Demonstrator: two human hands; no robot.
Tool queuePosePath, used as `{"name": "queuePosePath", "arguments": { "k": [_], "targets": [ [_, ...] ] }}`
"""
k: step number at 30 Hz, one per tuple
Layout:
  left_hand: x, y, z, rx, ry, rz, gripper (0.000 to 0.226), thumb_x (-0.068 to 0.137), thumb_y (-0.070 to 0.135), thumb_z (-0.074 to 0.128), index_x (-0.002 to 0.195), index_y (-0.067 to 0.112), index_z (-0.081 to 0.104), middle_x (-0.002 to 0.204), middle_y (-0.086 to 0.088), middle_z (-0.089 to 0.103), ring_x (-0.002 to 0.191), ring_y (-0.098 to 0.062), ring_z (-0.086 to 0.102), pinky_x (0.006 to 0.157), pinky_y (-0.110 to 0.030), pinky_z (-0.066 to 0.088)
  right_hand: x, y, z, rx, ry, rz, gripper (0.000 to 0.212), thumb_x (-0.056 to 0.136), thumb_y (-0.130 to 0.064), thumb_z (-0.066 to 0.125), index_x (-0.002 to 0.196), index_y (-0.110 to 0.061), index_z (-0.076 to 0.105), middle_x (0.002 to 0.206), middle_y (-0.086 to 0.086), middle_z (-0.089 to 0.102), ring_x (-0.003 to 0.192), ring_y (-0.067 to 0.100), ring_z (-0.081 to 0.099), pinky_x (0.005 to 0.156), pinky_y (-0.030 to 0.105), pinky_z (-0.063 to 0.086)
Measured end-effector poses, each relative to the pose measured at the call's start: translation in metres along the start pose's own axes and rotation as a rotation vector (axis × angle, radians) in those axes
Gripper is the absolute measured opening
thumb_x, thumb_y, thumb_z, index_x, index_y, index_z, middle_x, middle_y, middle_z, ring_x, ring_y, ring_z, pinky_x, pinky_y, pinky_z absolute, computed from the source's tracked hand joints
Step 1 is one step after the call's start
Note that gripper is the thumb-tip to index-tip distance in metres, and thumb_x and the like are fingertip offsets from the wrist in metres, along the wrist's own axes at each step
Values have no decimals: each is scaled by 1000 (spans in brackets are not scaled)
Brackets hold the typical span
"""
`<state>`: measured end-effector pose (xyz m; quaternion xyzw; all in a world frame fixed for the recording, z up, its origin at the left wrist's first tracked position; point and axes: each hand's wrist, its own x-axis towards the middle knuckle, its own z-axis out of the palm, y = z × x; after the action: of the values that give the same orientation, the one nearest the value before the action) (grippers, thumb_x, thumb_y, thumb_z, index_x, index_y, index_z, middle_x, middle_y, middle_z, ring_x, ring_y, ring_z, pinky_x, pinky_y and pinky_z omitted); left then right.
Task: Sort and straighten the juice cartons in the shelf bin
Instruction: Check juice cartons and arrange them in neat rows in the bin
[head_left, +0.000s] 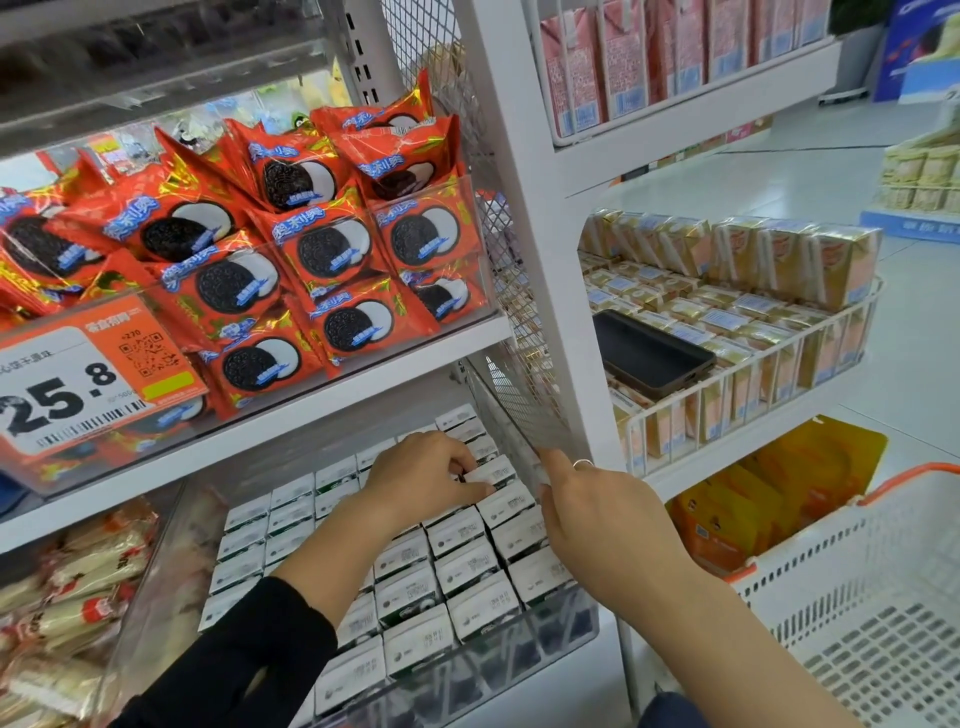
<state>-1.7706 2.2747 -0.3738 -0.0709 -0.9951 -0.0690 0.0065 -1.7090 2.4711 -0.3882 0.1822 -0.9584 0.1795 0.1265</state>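
Note:
Rows of white-topped cartons (457, 569) stand upright in a clear plastic shelf bin (524, 657) on the lower shelf. My left hand (423, 480) reaches deep into the bin, its fingers pinching one carton (491, 474) in the far right rows. My right hand (597, 506), with a ring on one finger, rests against the bin's right side next to the rightmost column of cartons (519, 535); its fingertips are hidden behind the cartons and the bin wall.
Red cookie packs (311, 249) fill the shelf above, over a 25.8 price tag (78, 384). To the right, a wire rack holds gold cartons (753, 332) and a black phone (649, 356). A white basket (857, 587) stands at lower right.

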Motion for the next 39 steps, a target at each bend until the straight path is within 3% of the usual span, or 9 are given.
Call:
{"name": "queuePosePath", "arguments": {
  "k": [5,11,14,16,20,23,27,35,39],
  "targets": [
    [-13,4,6,-155,196,55,34,84,58,59,105,32,59,100,17,51,89,-6,55,68,-26,46,-1,1,-3,7,39,-41,28,100,-23,34,127,-20,40,95,0,62,78,22,63,56,28,38],
    [-36,6,-8,-599,505,25,19,94,50,48,99,32,52,74,9,61,59,-1,53,49,-18,37,1,-2,-9,30,142,43,27,99,-35,32,117,-26,49,81,-6,54,71,19,56,51,26,35],
    [-50,4,-9,-907,553,-108,17,97,40,49,95,26,58,82,-3,67,69,-17,62,63,-27,48,-2,-11,-14,137,332,55,23,95,-37,44,114,-29,56,95,-8,63,78,16,57,55,27,42],
    [-60,1,-6,-1155,543,-222,19,95,36,53,94,20,63,82,1,71,75,-17,68,68,-29,54,-4,-18,-14,218,389,4,21,93,-33,54,111,-28,62,99,-8,65,85,15,59,59,26,43],
    [-87,-3,-2,-1494,495,-332,25,78,46,66,78,23,74,78,-5,74,71,-19,72,63,-31,58,-2,-39,-11,653,198,50,22,91,-36,56,111,-34,64,107,-19,59,96,-2,55,77,16,45],
    [-103,-5,1,-1577,474,-324,34,68,53,67,83,24,75,85,-11,74,78,-23,73,62,-27,58,-3,-57,-7,1002,59,119,21,87,-35,61,107,-37,66,105,-21,64,97,-8,59,76,7,45],
    [-114,-10,-1,-1599,477,-317,36,66,54,65,83,23,75,83,-8,75,75,-21,73,61,-25,57,-2,-71,3,1087,-81,172,42,73,-53,60,112,-37,64,107,-18,66,96,-4,62,81,17,52],
    [-127,-24,-11,-1624,389,-235,49,74,49,58,103,12,66,90,-5,76,81,-19,73,65,-23,57,3,-92,9,1434,-252,278,29,69,-32,69,95,-21,76,90,4,75,74,13,71,61,18,53],
    [-132,-29,-12,-1670,285,-196,58,60,39,74,111,14,64,96,-4,75,89,-18,72,75,-23,57,1,-92,10,1476,-239,319,31,70,-31,68,94,-14,75,85,8,74,72,15,70,62,20,54]
  ]
}}
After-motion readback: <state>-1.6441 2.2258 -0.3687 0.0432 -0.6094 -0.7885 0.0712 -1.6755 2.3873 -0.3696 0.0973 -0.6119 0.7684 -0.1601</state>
